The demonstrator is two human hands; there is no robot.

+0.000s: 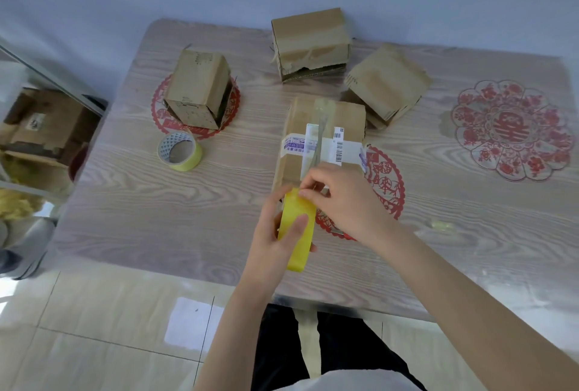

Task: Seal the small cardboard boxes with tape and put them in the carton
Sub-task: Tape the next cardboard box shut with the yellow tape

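Left hand grips yellow tape roll, fingers curled round it, over counter's near part. Right hand pinches at roll's top rim, probably lifting free end.
Counter: work surface.
Labelled box: just beyond hands, old clear tape along seam, awaiting strip.
Three more boxes: behind.
Spare roll: left, apart.
Method: hold roll steady, peel end squarely, anchor on near face, draw strip along centre seam, press flat, avoid creases.

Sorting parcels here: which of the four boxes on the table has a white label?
The middle box, just beyond the right hand: a white barcode label crosses its top. The other three show none.
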